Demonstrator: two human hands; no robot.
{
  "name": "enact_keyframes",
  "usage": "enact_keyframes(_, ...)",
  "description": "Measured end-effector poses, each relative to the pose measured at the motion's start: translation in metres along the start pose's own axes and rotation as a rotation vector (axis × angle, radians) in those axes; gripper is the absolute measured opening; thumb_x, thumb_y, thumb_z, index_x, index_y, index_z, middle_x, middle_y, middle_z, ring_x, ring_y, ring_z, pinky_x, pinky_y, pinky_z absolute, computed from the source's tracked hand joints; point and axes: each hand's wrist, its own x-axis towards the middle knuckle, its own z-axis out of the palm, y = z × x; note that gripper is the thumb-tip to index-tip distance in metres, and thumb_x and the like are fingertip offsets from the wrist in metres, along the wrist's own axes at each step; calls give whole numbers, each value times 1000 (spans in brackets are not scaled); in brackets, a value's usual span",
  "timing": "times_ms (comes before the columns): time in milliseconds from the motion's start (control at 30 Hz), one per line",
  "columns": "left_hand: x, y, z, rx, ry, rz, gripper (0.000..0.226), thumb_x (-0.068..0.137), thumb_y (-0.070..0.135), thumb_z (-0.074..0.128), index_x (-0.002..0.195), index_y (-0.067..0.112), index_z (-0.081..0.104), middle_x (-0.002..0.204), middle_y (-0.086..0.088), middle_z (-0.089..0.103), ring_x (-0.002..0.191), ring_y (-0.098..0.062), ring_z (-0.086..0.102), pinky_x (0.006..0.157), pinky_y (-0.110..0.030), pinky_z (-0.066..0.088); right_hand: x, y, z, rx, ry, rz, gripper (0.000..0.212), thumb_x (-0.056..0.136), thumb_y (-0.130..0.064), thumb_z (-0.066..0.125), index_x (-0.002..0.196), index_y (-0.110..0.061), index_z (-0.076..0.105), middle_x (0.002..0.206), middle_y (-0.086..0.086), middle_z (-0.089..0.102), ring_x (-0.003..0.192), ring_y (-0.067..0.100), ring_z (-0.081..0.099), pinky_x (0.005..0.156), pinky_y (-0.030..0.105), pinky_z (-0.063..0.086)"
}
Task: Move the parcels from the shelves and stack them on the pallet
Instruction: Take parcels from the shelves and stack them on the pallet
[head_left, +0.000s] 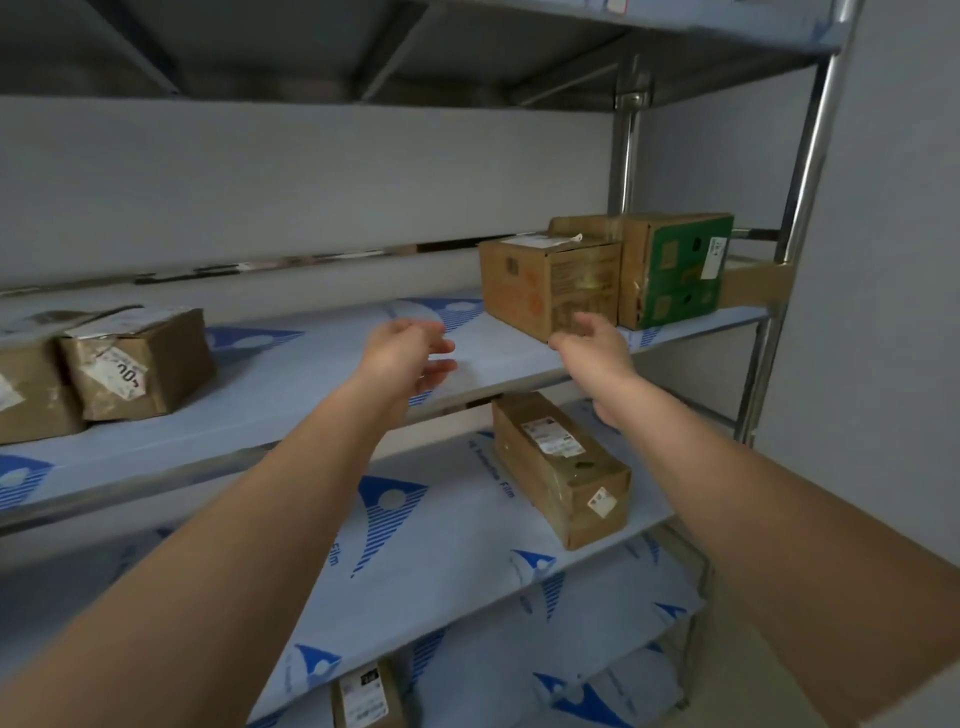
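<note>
left hand (410, 353) loose, empty | right hand (589, 340) spread, empty, at brown parcel (545, 286) front corner | hands apart to flank it | middle shelf (322, 364)

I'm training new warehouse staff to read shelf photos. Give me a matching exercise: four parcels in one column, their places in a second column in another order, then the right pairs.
Parcels
1. green-faced box
2. plain brown box
3. long box
4. crumpled box

Places
A. shelf below the hands, right side
B. far right of the hand-level shelf
C. left part of the hand-level shelf
D. just beyond the right hand, beside the green-faced box

Pairs: 1-B, 2-D, 3-A, 4-C
</note>
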Motion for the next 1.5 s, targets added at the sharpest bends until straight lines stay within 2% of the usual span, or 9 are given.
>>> enact_keyframes(300,84,1,80,-2,115,-26,35,99,23,54,132,11,51,119,-6,63,103,-23,65,86,-35,55,114,7,-17,-125,-52,-127,76,90,-32,61,154,-34,19,160,3,17,145,32,22,117,56,23)
enact_keyframes(433,98,2,89,-17,136,-31,40,100,32,52,136,14,50,127,-5,60,109,-23,61,96,-37,50,126,10,-11,-42,-4,-140,76,91,-33,61,153,-32,17,153,4,31,140,28,30,115,50,28)
enact_keyframes(533,108,4,86,-30,150,-32,36,102,39,43,129,17,51,130,-5,57,117,-24,57,107,-40,41,132,9,-8,54,-26,-152,70,96,-32,55,153,-30,15,116,-10,54,123,20,44,111,50,34)
enact_keyframes(667,117,1,69,-62,215,-32,46,104,45,36,140,18,47,141,-6,51,124,-26,52,106,-37,36,141,5,6,24,-17,-103,64,99,-39,49,154,-27,18,158,5,23,145,29,23,115,47,23)
enact_keyframes(867,127,-16,40,-178,166,-22,60,103,50,33,152,15,33,154,-9,39,143,-28,36,120,-42,24,145,5,46,148,-203,-6,61,103,-50,30,157,-30,8,162,2,22,146,28,26,115,47,24)
enact_keyframes(967,129,-20,34,-264,128,-5,61,103,53,31,149,14,37,141,-16,52,136,-30,43,118,-41,26,144,2,69,266,-214,33,61,100,-59,24,153,-30,23,154,4,38,139,28,39,113,49,31)
enact_keyframes(1133,135,-26,22,-512,376,-31,53,104,50,33,128,6,51,77,-10,50,80,-24,57,84,-37,52,156,2,84,483,-66,204,61,98,-64,25,142,-26,44,133,6,57,113,26,57,93,43,43)
enact_keyframes(1333,139,-32,22,-484,293,25,56,104,50,29,147,16,41,142,-12,51,137,-26,42,116,-37,26,156,9,90,472,-207,85,55,99,-62,26,122,-25,60,110,2,68,92,14,63,72,29,47)
enact_keyframes(1500,138,-33,23,-534,335,34,53,103,52,30,133,14,51,85,-10,63,93,-24,61,112,-44,37,157,13,88,497,-234,83,64,96,-67,27,120,-22,65,104,3,72,97,20,68,85,38,53)
